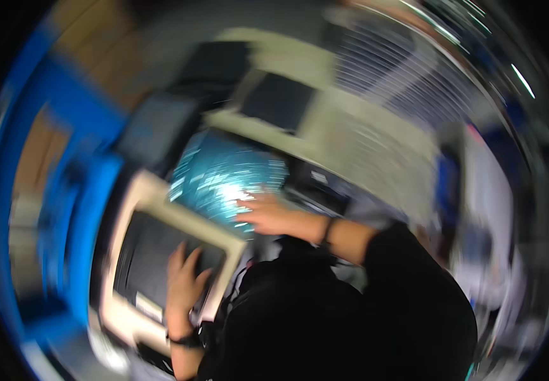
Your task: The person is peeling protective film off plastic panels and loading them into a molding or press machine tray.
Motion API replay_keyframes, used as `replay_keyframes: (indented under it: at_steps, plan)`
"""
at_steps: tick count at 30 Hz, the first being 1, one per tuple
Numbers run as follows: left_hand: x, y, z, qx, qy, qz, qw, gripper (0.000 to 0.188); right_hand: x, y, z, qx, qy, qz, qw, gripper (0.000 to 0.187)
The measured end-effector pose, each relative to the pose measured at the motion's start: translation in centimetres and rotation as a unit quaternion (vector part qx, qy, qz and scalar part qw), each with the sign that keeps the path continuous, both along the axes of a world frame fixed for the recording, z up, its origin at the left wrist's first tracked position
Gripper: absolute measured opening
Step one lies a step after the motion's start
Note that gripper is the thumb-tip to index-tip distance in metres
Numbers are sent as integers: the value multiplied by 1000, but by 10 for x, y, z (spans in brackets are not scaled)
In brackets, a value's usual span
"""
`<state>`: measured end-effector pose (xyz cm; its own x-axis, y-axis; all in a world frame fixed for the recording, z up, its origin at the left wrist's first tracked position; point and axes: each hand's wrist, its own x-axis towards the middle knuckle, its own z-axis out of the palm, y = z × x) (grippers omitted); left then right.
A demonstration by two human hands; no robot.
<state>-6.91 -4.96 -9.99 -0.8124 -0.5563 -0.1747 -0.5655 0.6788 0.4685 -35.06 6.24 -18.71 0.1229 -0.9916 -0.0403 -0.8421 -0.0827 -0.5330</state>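
My left hand (184,282) rests over a dark flat panel (144,254) set inside a cream frame (192,221); its fingers are spread and it grips nothing. Just beyond that frame lies a shiny teal sheet or film-like surface (214,168), streaked with bright reflections. My right hand (265,213) reaches over the near right part of this teal surface with fingers stretched out and apart. Motion blur hides whether its fingertips press on the surface. A dark band circles each wrist.
A black box-like thing (316,184) lies right of the teal surface. Farther off are a dark square piece (277,101) on a cream surface (376,146) and a grey ribbed stack (401,70). Blue framework (106,184) and brown cartons (97,51) line the left.
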Motion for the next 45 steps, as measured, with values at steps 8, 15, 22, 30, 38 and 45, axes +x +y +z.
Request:
replay_keyframes:
  at_steps: [8,15,22,30,38,45]
  plan:
    - [-6,-39,4,59,-89,-178,978,59,82,119,5,6,-46,-331,942,39]
    - [-86,5,40,-56,16,-254,965,43,198,423,-45,268,-83,-745,606,37]
    - [-149,239,69,1,26,-544,839,42,422,617,-21,228,53,-968,91,50]
    - [-124,489,43,123,-76,-714,685,43,526,675,-29,164,25,-980,112,58]
    - [-168,629,-33,73,-28,-757,649,26,453,713,-12,-80,36,-981,173,60]
    - [-316,795,-33,16,194,-757,624,15,432,731,-4,-111,55,-986,109,46]
